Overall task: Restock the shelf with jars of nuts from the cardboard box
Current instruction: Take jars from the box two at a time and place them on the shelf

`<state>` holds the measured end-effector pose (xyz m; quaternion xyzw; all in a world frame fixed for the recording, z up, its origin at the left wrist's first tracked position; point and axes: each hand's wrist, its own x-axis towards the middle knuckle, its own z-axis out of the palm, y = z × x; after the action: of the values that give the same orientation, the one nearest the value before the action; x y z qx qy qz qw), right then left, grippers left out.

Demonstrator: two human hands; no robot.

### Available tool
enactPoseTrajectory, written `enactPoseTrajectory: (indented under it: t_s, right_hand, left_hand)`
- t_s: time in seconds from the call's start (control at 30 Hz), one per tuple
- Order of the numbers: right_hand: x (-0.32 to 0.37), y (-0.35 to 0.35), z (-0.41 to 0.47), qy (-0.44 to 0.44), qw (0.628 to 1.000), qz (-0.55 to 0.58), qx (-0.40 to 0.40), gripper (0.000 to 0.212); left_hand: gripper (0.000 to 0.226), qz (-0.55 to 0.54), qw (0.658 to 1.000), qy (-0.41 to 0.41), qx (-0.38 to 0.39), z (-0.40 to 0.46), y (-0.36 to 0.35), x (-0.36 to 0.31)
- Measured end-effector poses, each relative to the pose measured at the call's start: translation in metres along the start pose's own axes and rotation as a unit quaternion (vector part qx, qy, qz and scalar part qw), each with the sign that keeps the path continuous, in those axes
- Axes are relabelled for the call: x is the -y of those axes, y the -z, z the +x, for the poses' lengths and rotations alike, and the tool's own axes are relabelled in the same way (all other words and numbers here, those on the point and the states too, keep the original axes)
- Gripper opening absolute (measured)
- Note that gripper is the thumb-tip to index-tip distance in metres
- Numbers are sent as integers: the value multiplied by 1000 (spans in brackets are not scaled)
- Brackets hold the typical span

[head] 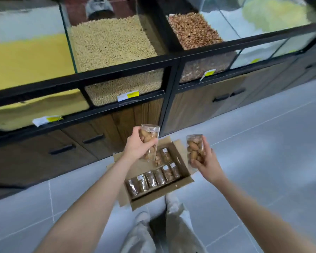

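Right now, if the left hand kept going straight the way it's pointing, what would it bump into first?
Probably the brown wooden cabinet front under the black-framed glass bin of pale beans. The left hand, its grip round a clear plastic jar of nuts, points up towards it, though depth is unclear.

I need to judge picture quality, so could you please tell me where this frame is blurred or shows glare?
Head view: motion blur softens the glass bins and cabinets; glare whitens the upper right panes; wide-angle bending curves the frame; both hand-held jars, left and right, stay fairly sharp.

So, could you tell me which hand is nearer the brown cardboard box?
Left. The left hand hovers above the brown cardboard box; the right hand is beside its right edge.
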<state>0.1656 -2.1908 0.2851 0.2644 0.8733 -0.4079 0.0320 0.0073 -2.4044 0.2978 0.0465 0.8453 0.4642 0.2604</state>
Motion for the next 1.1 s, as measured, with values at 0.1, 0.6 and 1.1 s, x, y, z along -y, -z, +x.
enactPoseTrajectory:
  t_s: [0.1, 0.6, 1.1]
  right_hand:
    - [-2, 38, -37, -34, 997, 8, -75, 91]
    - [-122, 235, -254, -144, 904, 183, -359, 95]
    - [-276, 383, -489, -293, 765, 139, -557, 96]
  left_hand:
    - [64, 32, 997, -65, 39, -13, -6, -38]
    - [57, 136, 908, -286, 274, -134, -242, -236]
    - [62, 123, 737, -395, 534, -372, -570, -353]
